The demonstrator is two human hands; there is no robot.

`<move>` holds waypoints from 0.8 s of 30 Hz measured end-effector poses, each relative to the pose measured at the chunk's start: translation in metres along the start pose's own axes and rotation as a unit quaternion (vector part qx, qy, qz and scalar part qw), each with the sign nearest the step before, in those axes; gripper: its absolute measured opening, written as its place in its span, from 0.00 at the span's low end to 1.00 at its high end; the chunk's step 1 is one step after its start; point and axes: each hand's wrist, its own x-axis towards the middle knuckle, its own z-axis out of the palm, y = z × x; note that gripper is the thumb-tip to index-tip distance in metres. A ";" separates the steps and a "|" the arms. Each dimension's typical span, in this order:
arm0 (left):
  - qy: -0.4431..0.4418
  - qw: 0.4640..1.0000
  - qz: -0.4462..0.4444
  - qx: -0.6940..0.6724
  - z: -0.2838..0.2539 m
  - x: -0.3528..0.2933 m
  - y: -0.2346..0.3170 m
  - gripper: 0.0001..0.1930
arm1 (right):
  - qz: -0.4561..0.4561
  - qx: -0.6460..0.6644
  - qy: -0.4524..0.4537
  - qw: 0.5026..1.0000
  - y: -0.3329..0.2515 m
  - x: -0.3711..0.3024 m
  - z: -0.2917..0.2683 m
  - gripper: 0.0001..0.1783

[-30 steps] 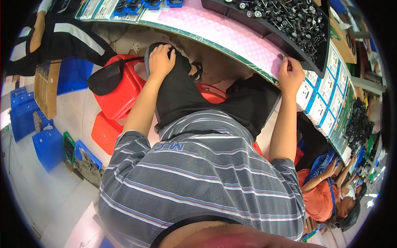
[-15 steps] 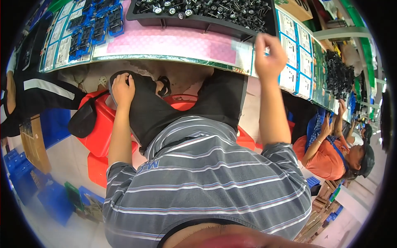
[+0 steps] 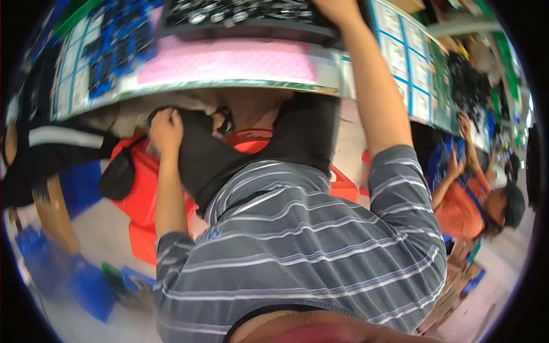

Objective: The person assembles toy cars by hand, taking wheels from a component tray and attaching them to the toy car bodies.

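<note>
My left hand (image 3: 166,129) lies on my black-trousered left knee with nothing seen in it. Its fingers are loosely bent over the cloth, a little blurred. At the top edge of the picture my right hand (image 3: 341,10) reaches over the right end of a long black tray (image 3: 257,32). The upper rim of the picture cuts off its fingers, so what they touch is hidden. Heaped in the tray are small black wheels with silvery hubs (image 3: 229,12), smeared by motion.
Pink bubble sheet (image 3: 226,62) covers the table before the tray. Blue holders with black parts (image 3: 117,48) stand left; printed sheets (image 3: 394,28) lie right. A co-worker in orange (image 3: 460,208) sits at right, and another person's dark sleeve (image 3: 66,140) shows at left.
My right hand has moved up and forward from the table's front edge to over the tray. My left hand stays on the knee. The whole view has shifted slightly.
</note>
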 end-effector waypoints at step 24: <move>-0.156 0.985 0.073 -0.007 0.044 0.027 0.085 0.22 | -0.025 0.022 -0.003 0.999 0.003 -0.011 0.017 0.30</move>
